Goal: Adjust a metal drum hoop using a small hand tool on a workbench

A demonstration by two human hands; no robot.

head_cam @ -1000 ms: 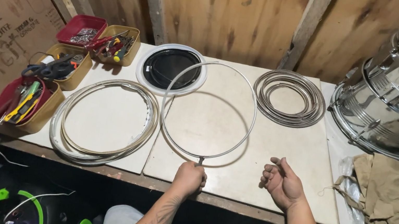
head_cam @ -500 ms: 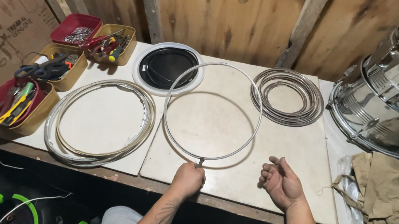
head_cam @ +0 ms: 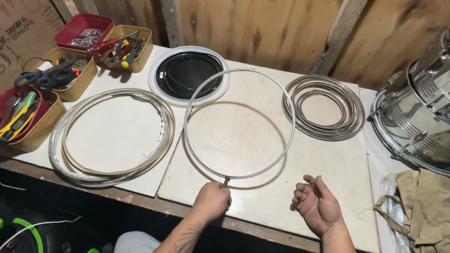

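My left hand [head_cam: 213, 200] grips the near edge of a thin metal hoop [head_cam: 291, 121], which is tilted up off the pale worktable [head_cam: 313, 175], its far side raised over the table. My right hand [head_cam: 315, 204] rests on the table to the right of the hoop, palm up, fingers loosely curled, holding nothing. A stack of white and tan hoops [head_cam: 110, 136] lies flat to the left. A black drumhead in a white ring [head_cam: 185, 74] lies behind the held hoop. A pile of several metal hoops [head_cam: 324, 106] lies at the back right.
Yellow and red bins of tools [head_cam: 24, 114] line the left edge. A shiny metal drum [head_cam: 449, 100] lies on its side at the right. A tan cloth [head_cam: 439, 224] sits below it. A wooden wall stands behind the table.
The hoop's far side has swung slightly to the right and lifted. My right hand has opened a little. The left hand keeps its grip at the near edge.
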